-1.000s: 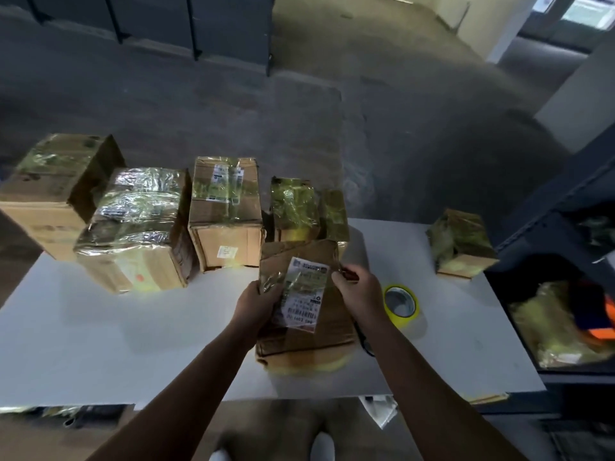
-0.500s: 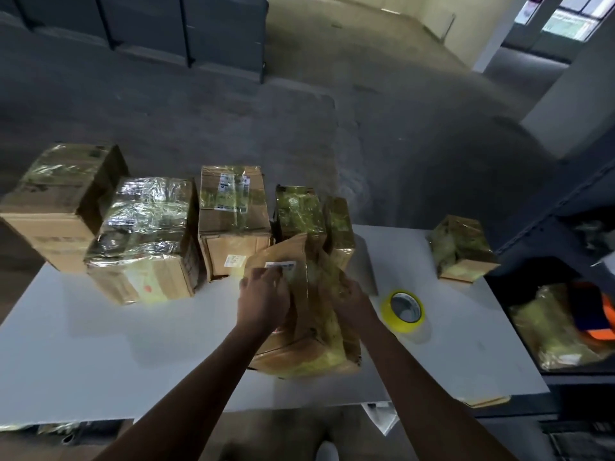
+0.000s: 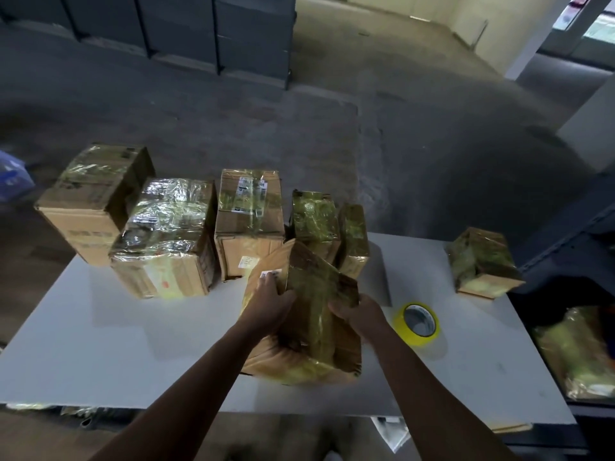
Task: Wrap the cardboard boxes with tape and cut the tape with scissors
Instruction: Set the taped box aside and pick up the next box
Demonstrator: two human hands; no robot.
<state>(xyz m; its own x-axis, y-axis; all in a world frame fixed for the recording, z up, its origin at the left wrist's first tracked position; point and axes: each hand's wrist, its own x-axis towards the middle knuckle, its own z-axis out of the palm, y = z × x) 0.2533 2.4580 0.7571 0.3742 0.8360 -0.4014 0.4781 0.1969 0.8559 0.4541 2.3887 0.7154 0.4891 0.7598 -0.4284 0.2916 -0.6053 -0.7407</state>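
Tilting a largely taped box [image 3: 312, 314] at the tabletop's [image 3: 116, 344] near edge, clasping it from both sides with left grip [image 3: 269, 301] and right grip [image 3: 357, 312]. Leaving the tape [image 3: 417, 324] beside it. Judging by wrapped boxes [image 3: 166, 234] along the far edge, probably nearing completion; spotting no scissors.

We are holding both bare arms out forward, forearms coming in from the bottom edge and converging toward the middle. Our left hand [image 3: 271, 299] is gripping the left side of the box [image 3: 312, 287], back of hand up, fingers curled onto it. Our right hand [image 3: 357, 311] is gripping the right side, fingers curled round its edge. The hands are sitting near each other, not touching.
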